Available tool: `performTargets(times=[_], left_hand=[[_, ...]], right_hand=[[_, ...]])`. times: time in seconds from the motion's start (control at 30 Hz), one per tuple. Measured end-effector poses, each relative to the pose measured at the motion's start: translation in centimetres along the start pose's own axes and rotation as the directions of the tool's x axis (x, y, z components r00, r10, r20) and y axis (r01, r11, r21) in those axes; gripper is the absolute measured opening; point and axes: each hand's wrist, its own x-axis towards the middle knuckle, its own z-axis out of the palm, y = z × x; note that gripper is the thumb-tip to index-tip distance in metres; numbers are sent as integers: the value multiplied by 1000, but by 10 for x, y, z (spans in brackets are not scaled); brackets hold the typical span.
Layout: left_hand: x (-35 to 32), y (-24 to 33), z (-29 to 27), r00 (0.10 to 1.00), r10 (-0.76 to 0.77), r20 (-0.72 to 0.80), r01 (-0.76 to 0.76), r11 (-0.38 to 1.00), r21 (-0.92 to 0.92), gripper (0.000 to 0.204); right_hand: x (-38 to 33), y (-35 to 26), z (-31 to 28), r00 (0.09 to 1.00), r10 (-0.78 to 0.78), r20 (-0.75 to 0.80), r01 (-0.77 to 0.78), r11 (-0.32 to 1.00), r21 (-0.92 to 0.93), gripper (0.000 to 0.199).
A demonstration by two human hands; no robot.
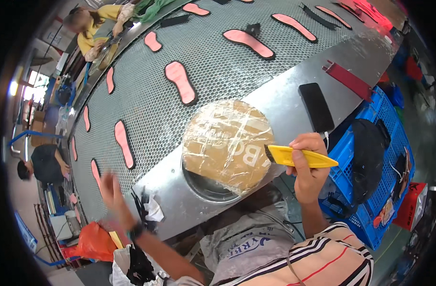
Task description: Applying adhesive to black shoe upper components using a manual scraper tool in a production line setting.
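Note:
My right hand (307,164) grips a brush with a flat yellow handle (309,158) and short dark bristles. The bristles are at the right edge of a round board of brown cardboard (227,148), wrapped in clear tape; whether they touch it I cannot tell. This board lies over a round metal basin (206,187) set at the table's near edge. My left hand (114,196), blurred, is over the left part of the table with fingers stretched and nothing visible in them. Beside it lies a pink, black-edged insole (96,172); more insoles (180,82) are spread across the perforated surface.
A black phone (316,107) and a dark red metal channel (349,81) lie on the smooth metal border. Blue plastic crates (339,164) stand at the right, with a black bag (368,157) on top. An orange bag (95,242) sits lower left. Two people work beyond the table.

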Motion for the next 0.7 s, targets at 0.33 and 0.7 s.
performTargets(times=[0.33,0.7], left_hand=[[-138,-156,-141,998,-18,52,-29,630,776,19],[-104,-98,-85,966,-78,246,-143,630,764,34]], right_hand=[[-26,-15,44,986,34,164,-38,999,24,4],[65,-16,32,973,-114,199,149,974,-171,13]])
